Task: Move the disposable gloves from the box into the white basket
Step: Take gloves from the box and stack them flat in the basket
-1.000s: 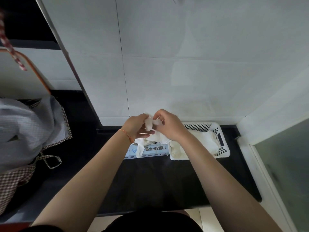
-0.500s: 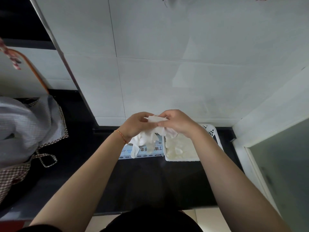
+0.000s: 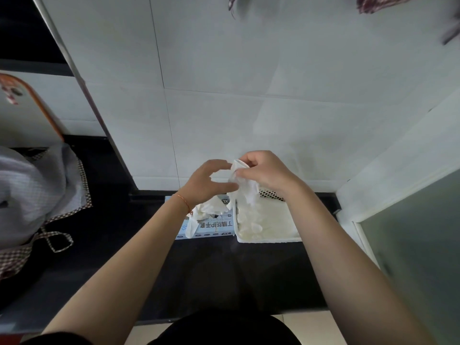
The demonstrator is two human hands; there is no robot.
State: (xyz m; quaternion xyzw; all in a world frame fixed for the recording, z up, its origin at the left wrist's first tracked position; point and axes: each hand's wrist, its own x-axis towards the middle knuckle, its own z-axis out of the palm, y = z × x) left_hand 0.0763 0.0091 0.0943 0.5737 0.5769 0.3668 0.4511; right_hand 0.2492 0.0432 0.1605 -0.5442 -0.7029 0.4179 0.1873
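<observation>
Tiled wall point(image 3: 224, 108): pale, rose behind both hands.

Tabletop point(image 3: 211, 270): black, lay below both hands and carried the box and basket.

Checked cloth point(image 3: 37, 190): grey with a brown-checked border, heaped well to the left of the left hand.

White basket point(image 3: 268, 239): stood directly under the right hand, touching the box's right side; its perforated far wall showed just beside the right wrist. Pale gloves already lay inside (individual pieces hard to separate).

Box point(image 3: 211, 226): blue and white, printed lettering on its near face, stood beneath the left hand. Crumpled white gloves point(image 3: 209, 209) bulged from its top opening, just below the left wrist.

Right hand point(image 3: 266, 170): fingers curled, pinched the upper end of one held glove point(image 3: 245, 188), which hung down over the basket's left edge.

Left hand point(image 3: 209, 183): thumb and fingers spread apart in a loose curve, holding nothing; one fingertip reached close to the hanging glove (contact could not be told). A thin orange string point(image 3: 183, 200) circled its wrist.
</observation>
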